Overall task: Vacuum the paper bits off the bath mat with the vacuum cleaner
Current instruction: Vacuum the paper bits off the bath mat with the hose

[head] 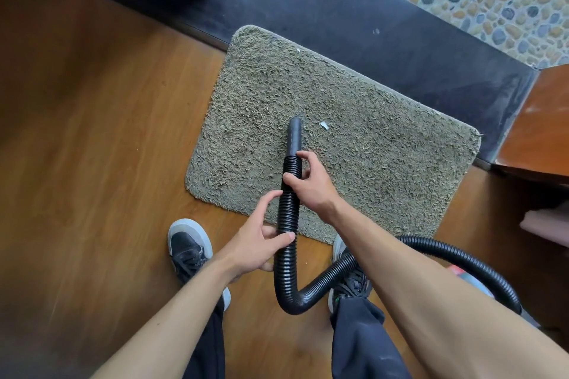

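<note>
Both hands gripped the ribbed hose (288, 215), right hand (311, 181) near the nozzle (294, 135), left hand (261, 243) lower, mid-sweep over the bath mat (385, 163); next, probably, the nozzle needed nudging right to the paper bit (324, 125).

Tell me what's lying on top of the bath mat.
On the mat: a white paper bit beside the nozzle, and a smaller bit near the far edge. Anything under the hose or hands is hidden.

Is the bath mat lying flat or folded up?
Flat: the bath mat lies fully spread on the floor, all corners down, no folds showing.
</note>
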`<state>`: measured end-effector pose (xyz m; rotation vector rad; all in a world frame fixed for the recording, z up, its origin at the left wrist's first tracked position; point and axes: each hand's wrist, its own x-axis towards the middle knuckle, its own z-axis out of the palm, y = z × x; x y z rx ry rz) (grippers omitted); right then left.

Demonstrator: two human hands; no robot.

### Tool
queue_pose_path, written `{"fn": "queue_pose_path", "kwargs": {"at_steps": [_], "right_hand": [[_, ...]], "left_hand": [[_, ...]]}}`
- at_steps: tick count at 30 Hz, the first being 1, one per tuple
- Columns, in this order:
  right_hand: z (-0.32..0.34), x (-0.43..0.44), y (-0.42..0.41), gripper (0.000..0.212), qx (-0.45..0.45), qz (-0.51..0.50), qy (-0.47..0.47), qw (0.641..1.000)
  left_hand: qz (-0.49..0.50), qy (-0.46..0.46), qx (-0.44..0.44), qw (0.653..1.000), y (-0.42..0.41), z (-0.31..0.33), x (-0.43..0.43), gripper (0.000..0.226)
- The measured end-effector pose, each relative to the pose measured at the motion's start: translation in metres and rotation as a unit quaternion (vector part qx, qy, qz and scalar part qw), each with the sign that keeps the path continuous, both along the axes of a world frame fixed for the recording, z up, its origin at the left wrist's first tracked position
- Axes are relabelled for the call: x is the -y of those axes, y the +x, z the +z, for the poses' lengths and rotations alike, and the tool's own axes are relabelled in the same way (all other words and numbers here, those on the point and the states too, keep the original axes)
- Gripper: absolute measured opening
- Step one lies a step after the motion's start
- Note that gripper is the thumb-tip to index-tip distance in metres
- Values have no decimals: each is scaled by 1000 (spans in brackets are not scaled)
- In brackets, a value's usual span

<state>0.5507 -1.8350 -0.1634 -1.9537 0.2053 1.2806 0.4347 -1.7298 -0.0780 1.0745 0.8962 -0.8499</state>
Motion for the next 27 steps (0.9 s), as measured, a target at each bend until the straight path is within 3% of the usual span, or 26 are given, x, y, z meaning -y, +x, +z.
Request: {"fn": "queue_pose_path", "kwargs": {"at_steps": [5, 27], "right_hand": [[1, 1, -3, 54, -6, 20, 5, 1000], [-2, 61, 15, 48, 31, -163, -7, 986]], "left_hand": [[9, 9, -8, 1000, -7, 2, 4, 71], [-101, 3, 25, 995, 38, -12, 34, 69]]}}
